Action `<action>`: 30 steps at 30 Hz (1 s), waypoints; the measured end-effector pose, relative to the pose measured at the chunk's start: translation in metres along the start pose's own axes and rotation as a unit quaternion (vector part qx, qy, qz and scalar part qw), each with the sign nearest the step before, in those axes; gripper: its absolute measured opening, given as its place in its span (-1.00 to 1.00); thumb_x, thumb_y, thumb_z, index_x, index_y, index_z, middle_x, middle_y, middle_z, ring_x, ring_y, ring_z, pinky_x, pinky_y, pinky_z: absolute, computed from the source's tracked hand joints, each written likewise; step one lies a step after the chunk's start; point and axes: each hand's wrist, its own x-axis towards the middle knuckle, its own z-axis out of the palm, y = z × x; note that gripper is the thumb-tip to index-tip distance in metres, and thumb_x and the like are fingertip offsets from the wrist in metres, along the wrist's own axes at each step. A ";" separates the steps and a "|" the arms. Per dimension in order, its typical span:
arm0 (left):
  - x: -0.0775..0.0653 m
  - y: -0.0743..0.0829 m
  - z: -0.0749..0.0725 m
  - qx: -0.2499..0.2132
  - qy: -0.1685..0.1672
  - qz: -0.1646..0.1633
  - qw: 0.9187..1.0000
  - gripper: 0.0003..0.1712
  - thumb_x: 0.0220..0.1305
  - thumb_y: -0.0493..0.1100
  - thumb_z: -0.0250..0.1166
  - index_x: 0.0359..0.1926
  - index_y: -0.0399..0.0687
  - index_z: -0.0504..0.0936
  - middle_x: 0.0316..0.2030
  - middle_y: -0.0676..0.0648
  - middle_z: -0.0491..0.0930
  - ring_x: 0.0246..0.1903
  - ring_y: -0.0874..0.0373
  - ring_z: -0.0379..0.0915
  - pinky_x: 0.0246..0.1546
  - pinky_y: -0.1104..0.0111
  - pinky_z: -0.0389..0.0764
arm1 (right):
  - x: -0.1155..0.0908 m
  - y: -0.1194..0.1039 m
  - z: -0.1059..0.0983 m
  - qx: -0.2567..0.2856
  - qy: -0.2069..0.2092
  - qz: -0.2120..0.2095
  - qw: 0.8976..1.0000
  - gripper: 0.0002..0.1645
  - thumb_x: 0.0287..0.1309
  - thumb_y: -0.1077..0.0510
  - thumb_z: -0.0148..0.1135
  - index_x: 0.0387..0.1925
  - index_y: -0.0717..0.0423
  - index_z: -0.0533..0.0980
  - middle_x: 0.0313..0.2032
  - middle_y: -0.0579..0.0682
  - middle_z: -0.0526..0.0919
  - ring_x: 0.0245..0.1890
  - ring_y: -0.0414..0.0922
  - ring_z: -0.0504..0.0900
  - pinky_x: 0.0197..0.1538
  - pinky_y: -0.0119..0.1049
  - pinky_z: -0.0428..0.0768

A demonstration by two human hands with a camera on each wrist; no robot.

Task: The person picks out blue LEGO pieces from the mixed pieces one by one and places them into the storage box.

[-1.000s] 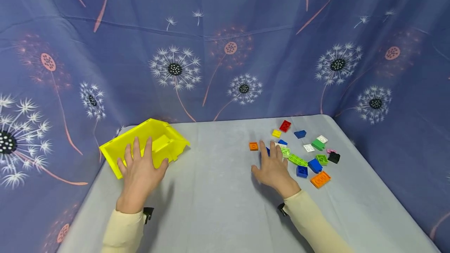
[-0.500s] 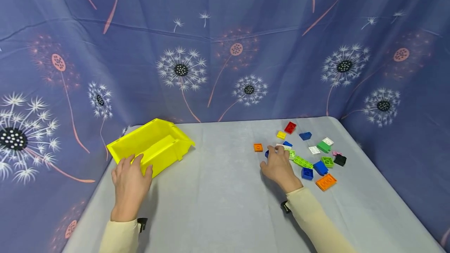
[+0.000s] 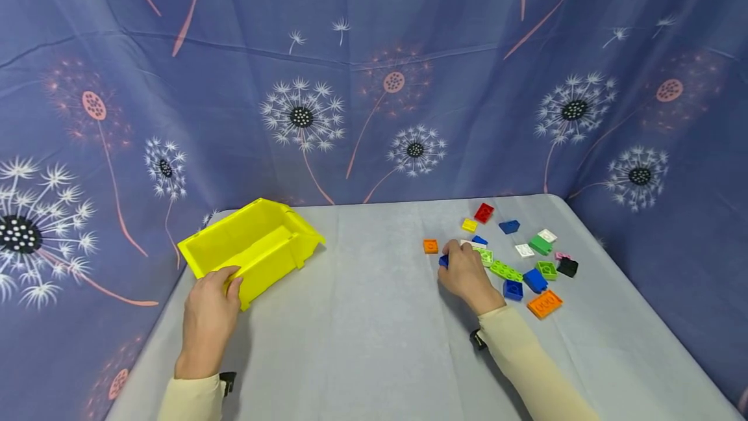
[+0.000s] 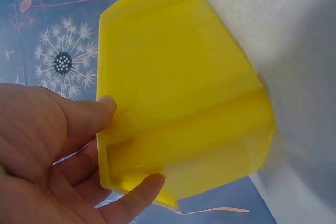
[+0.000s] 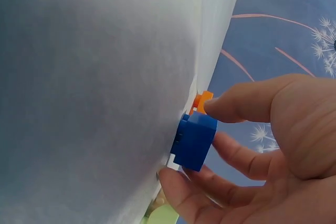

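At the left of the head view lies a yellow plastic bin [image 3: 274, 255], its open top facing up. My left hand [image 3: 207, 317] grips its near-left rim; in the left wrist view the thumb [image 4: 97, 116] lies over the edge, with fingers at the lower corner of the yellow wall. On the right, my right hand [image 3: 467, 276] holds a blue toy brick [image 5: 195, 140] low over the cloth, thumb at one end and fingers along the other side. A small orange brick [image 3: 430, 246] lies just left of that hand. White and lime bricks [image 3: 485, 256] are partly covered by its fingers.
Several loose bricks lie right of the hand, among them a lime strip [image 3: 506, 270], a large orange brick [image 3: 545, 304], a black piece [image 3: 567, 267] and a red brick [image 3: 484, 213]. A patterned blue curtain [image 3: 374, 167] rises behind the grey-covered table [image 3: 374, 343].
My left hand has drawn back from above the bin and taken its near rim. My right hand's spread fingers have closed round the blue brick. The head view has shifted slightly.
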 end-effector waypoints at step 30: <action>0.006 -0.004 -0.003 0.004 0.000 -0.002 1.000 -0.72 0.30 -0.36 0.41 0.02 -0.36 0.74 -0.12 -0.42 0.73 -0.19 -0.40 0.65 -0.17 -0.23 0.63 | 0.000 -0.040 -0.024 0.013 0.001 -0.096 0.995 -0.70 0.15 0.28 0.33 -0.05 0.15 0.67 -0.19 0.13 0.66 -0.23 0.01 0.61 -0.14 -0.03 0.66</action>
